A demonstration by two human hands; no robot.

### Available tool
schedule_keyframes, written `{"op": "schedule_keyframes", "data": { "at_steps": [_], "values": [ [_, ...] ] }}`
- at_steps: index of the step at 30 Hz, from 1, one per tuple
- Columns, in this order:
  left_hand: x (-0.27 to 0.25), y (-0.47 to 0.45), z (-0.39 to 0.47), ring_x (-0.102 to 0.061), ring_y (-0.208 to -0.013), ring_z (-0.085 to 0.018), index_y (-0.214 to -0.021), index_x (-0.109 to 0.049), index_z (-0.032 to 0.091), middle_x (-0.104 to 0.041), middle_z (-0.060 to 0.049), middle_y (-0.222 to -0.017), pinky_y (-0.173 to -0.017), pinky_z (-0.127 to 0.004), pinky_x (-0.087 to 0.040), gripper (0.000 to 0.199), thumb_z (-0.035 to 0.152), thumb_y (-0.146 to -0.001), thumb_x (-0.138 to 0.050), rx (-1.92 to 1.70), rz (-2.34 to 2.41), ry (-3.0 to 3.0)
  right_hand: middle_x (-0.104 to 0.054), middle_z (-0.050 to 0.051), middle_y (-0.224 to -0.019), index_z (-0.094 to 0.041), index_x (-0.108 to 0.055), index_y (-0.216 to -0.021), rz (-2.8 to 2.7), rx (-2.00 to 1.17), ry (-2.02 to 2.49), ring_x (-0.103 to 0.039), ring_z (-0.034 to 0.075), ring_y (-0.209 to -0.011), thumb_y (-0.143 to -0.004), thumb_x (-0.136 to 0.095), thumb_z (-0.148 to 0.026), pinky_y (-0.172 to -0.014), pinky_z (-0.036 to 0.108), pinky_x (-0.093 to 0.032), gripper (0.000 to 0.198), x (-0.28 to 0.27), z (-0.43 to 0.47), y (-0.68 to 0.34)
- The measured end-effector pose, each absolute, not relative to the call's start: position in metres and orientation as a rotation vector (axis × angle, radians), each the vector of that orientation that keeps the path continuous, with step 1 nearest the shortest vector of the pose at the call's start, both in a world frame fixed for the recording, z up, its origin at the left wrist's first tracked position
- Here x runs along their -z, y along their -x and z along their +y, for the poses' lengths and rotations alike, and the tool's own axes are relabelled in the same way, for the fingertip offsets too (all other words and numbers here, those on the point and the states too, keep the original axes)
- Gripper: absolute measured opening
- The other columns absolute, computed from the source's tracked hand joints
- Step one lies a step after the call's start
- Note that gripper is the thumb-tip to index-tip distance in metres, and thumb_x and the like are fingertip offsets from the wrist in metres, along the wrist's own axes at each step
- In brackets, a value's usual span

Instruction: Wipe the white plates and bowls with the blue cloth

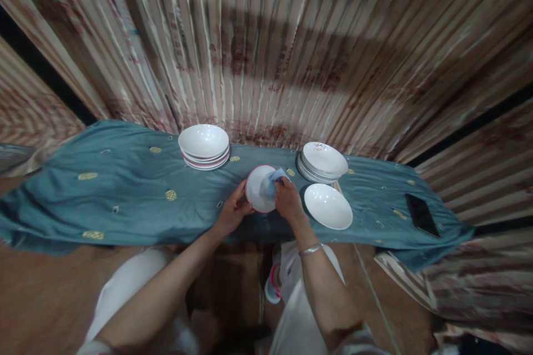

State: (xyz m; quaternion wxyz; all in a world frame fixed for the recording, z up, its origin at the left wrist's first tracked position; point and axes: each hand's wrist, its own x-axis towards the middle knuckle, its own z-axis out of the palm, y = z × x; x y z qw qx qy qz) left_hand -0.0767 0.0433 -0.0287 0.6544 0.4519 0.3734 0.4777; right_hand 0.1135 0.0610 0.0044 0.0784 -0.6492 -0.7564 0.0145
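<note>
My left hand (235, 209) grips the left rim of a white bowl with a red edge (257, 194), held tilted over the front middle of the cloth-covered table. In my right hand (288, 199) is a bunched light blue cloth (276, 178), pressed against the bowl's inner surface. Just right of that hand lies a single white bowl (328, 207). Behind it stands a stack of white bowls (323, 160), the top one with a small floral print inside. Another stack of white bowls (204, 141) is at the back left.
A teal cloth with yellow pineapple prints (137, 199) covers the long narrow table. A black phone (422, 214) lies near its right end. Patterned curtains (266, 55) hang close behind the table. My legs are below the front edge.
</note>
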Motion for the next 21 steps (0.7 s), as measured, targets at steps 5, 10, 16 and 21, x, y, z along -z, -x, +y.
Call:
{"op": "schedule_keyframes", "data": {
  "at_steps": [5, 10, 16, 21],
  "values": [
    [0.023, 0.078, 0.043, -0.066, -0.095, -0.021, -0.149, -0.039, 0.030, -0.049, -0.011, -0.147, -0.079, -0.038, -0.060, 0.094, 0.031, -0.065, -0.081, -1.075, 0.866, -0.972, -0.059, 0.017, -0.127, -0.012, -0.068, -0.109, -2.261, -0.238, 1.909, -0.054, 0.025, -0.119, -0.087, -0.047, -0.007, -0.103, 0.036, -0.042, 0.031, 0.002, 0.051, -0.121],
    [0.017, 0.078, 0.042, -0.066, -0.092, -0.020, -0.148, -0.040, 0.029, -0.050, -0.012, -0.145, -0.078, -0.037, -0.060, 0.093, 0.031, -0.065, -0.081, -1.056, 0.882, -0.973, -0.066, 0.011, -0.116, -0.015, -0.070, -0.103, -2.371, -0.465, 1.739, -0.060, 0.021, -0.109, -0.085, -0.055, -0.012, -0.095, 0.031, -0.044, 0.024, 0.005, 0.047, -0.125],
    [0.013, 0.078, 0.041, -0.066, -0.093, -0.020, -0.147, -0.042, 0.029, -0.049, -0.011, -0.147, -0.078, -0.035, -0.060, 0.092, 0.031, -0.064, -0.082, -1.050, 0.872, -0.981, -0.071, 0.006, -0.101, -0.016, -0.073, -0.095, -2.428, -0.670, 1.526, -0.064, 0.020, -0.098, -0.082, -0.059, -0.014, -0.086, 0.028, -0.045, 0.020, 0.007, 0.051, -0.117],
    [0.012, 0.081, 0.041, -0.067, -0.097, -0.022, -0.148, -0.041, 0.029, -0.052, -0.011, -0.145, -0.078, -0.035, -0.060, 0.094, 0.030, -0.063, -0.083, -1.045, 0.890, -0.962, -0.074, 0.005, -0.100, -0.019, -0.074, -0.093, -2.353, -0.687, 1.591, -0.066, 0.020, -0.095, -0.080, -0.056, -0.011, -0.084, 0.028, -0.046, 0.024, 0.002, 0.051, -0.101]
  ]
}}
